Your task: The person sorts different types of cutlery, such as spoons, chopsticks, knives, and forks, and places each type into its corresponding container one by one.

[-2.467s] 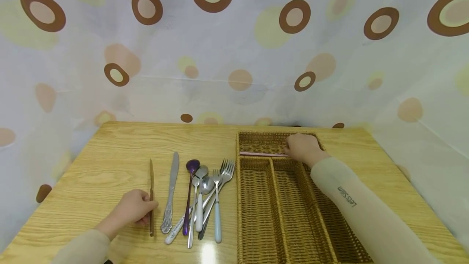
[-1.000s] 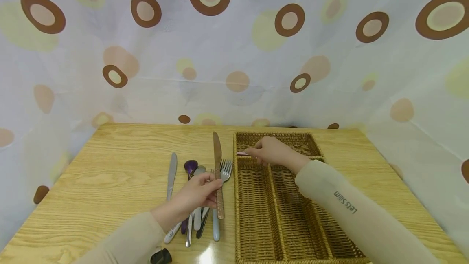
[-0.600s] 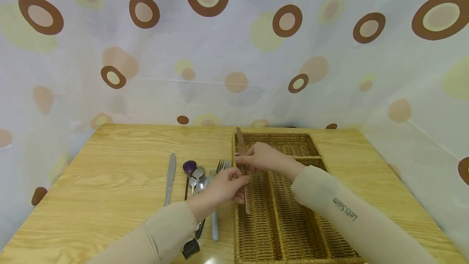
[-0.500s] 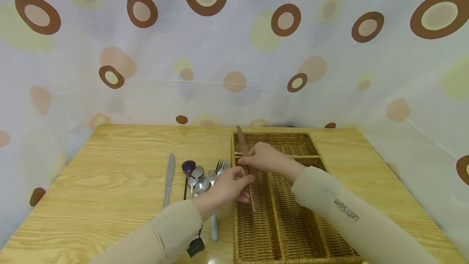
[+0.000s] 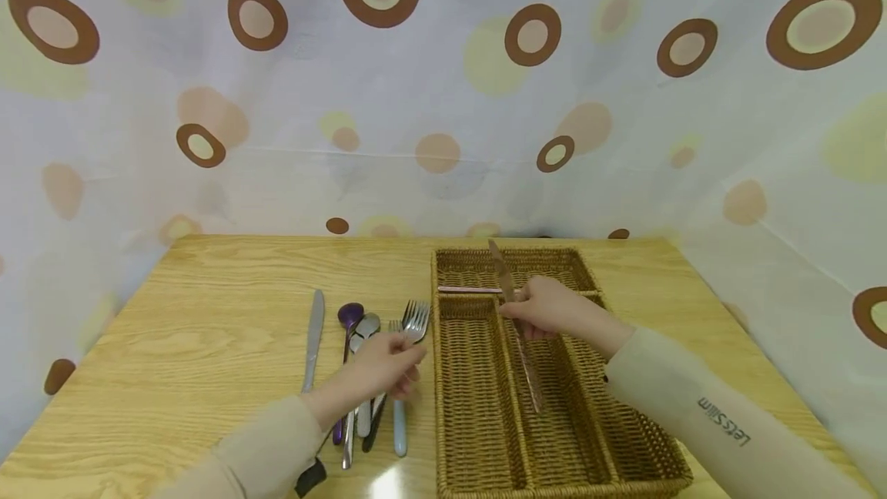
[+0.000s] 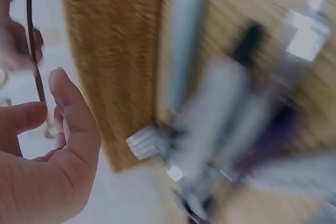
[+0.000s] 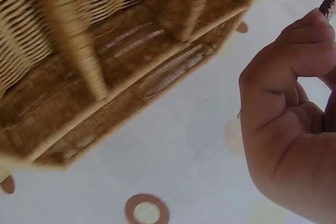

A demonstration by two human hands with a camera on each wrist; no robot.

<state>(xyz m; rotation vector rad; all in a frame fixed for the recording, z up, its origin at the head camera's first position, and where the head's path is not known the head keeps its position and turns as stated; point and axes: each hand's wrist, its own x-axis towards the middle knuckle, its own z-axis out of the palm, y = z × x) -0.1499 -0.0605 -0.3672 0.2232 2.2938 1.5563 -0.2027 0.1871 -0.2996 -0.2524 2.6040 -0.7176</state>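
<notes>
My right hand (image 5: 550,308) pinches a copper-brown table knife (image 5: 530,372) near its middle, over the divided wicker basket (image 5: 485,493). The knife's blade points up and away, and its patterned handle slants down across the long middle compartment in the head view. With nothing between thumb and fingers, my left hand (image 5: 381,366) hovers over the cutlery left of the basket. Under and around it lie silver forks (image 5: 416,320), a purple spoon (image 5: 350,314), a fork with a light-blue handle (image 5: 399,430) and silver spoons, partly hidden by the hand.
A silver table knife (image 5: 314,337) lies at the left of the cutlery, its lower part behind the left arm. A thin pink stick (image 5: 467,289) lies in the basket's back compartment. Behind the wooden table (image 5: 229,314) hangs a patterned cloth (image 5: 443,199).
My left hand picked the brown knife up from the table and carried it to the basket. My right hand took it over and moved right; the left drew back over the cutlery.
</notes>
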